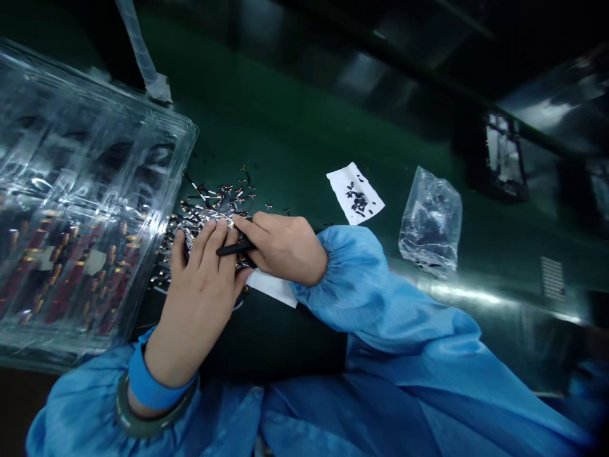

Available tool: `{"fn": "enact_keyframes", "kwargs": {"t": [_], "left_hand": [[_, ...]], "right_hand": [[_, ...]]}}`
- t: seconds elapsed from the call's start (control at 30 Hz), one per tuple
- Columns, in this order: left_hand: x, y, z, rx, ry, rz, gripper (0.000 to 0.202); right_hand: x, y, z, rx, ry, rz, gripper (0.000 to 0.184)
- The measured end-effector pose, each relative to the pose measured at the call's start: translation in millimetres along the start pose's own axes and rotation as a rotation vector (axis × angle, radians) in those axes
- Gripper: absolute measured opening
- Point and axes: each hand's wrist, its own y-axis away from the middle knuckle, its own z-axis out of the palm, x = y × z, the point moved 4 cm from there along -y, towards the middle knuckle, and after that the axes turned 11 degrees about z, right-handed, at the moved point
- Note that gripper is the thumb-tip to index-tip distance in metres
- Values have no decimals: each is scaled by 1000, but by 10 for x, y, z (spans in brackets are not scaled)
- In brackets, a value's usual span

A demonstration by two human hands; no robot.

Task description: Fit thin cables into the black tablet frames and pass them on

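My left hand [200,298] lies flat, fingers stretched out, on a pile of small black and gold flex parts [209,206] on the dark green bench. My right hand [283,244] is closed in a pinch around a thin black tool [235,249], perhaps tweezers, whose tip points left under my left fingertips. Both hands meet over the pile. A white paper [271,287] lies under my right wrist. I wear blue sleeves and a band on my left wrist.
Stacked clear plastic trays [80,209] holding red and gold parts fill the left. A white slip [354,192] with tiny black pieces and a crumpled clear bag [431,222] lie to the right. A wrapped hose [143,57] hangs at the back.
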Motion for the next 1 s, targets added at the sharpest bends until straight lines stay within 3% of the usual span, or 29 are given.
{"fn": "enact_keyframes", "kwargs": {"t": [0.47,0.67,0.8,1.0], "left_hand": [[2,-1,-9,2,-36,20,45],[-1,3,-13,-19,-44,31,42],[-17,-12,-29,20,-17,23,45],[-124,-75,-79,108,-9,-86,32]], "right_hand": [[22,-27,-57,-49,-28,39,41],[120,-21,-79,8,-148,82,40],[123,-6,-32,-14,-146,81,40],[142,29,-43,81,-201,15,41]]}}
